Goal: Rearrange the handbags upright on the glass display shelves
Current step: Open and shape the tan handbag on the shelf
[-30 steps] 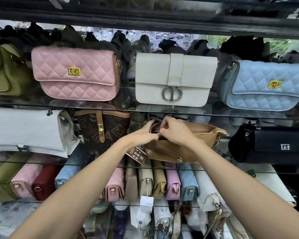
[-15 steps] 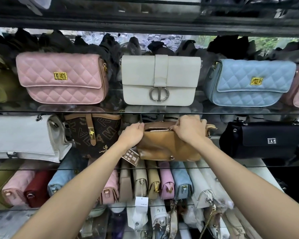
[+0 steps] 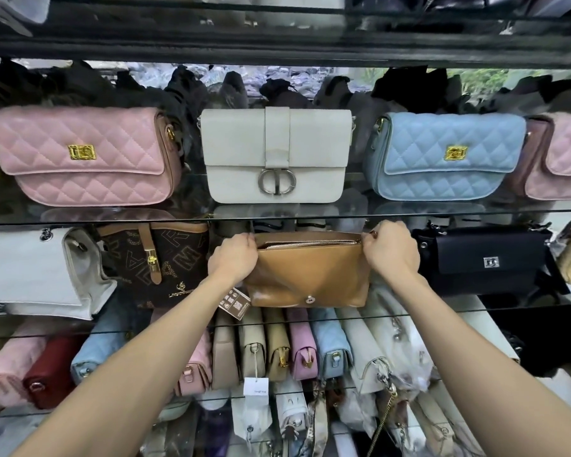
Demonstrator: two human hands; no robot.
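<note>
Hands (image 3: pixel 233 257) (image 3: pixel 391 249) of mine grip both top corners of the tan handbag (image 3: pixel 307 275), so it stands upright on the glass shelf (image 3: pixel 475 306).

The tan leather handbag (image 3: pixel 307 275) sits in a gap on the middle glass shelf (image 3: pixel 475 306), hemmed by the brown monogram bag (image 3: pixel 165 262) left and black flap bag (image 3: pixel 485 262) right; the upper glass shelf (image 3: pixel 112 222) lies close overhead.
</note>
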